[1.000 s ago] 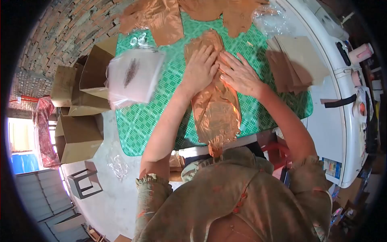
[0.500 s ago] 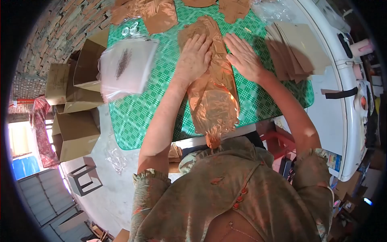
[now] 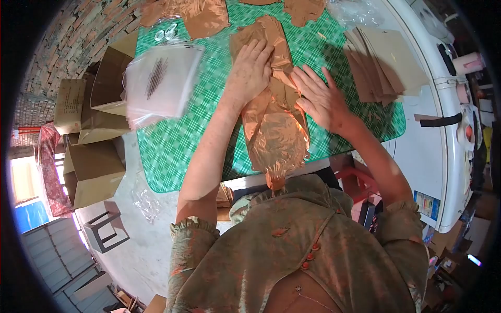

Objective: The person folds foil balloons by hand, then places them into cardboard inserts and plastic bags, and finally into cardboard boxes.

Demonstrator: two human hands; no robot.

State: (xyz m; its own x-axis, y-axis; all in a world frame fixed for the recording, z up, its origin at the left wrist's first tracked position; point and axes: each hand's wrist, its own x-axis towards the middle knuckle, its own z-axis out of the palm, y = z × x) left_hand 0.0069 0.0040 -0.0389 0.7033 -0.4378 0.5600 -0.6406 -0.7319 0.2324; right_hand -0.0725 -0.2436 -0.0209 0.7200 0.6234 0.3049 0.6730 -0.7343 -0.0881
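Note:
A shiny copper-coloured garment (image 3: 276, 138) lies folded into a long strip on the green checked tablecloth (image 3: 175, 151), its near end hanging at the table edge by my body. My left hand (image 3: 250, 70) rests flat on the upper part of the strip, fingers extended. At the right edge of the strip, my right hand (image 3: 321, 99) is spread, its fingertips touching the fabric and one digit sticking up away from it. Neither hand grips anything.
A stack of clear plastic bags (image 3: 164, 83) lies to the left, brown card sheets (image 3: 389, 65) to the right. More copper-coloured fabric (image 3: 206, 20) is at the back. Open cartons (image 3: 96, 172) and a grey stool frame (image 3: 107, 229) stand left of the table.
My right hand has moved down along the garment's right edge, toward my body, and its fingers have spread. My left hand has stayed nearly in place on the fabric.

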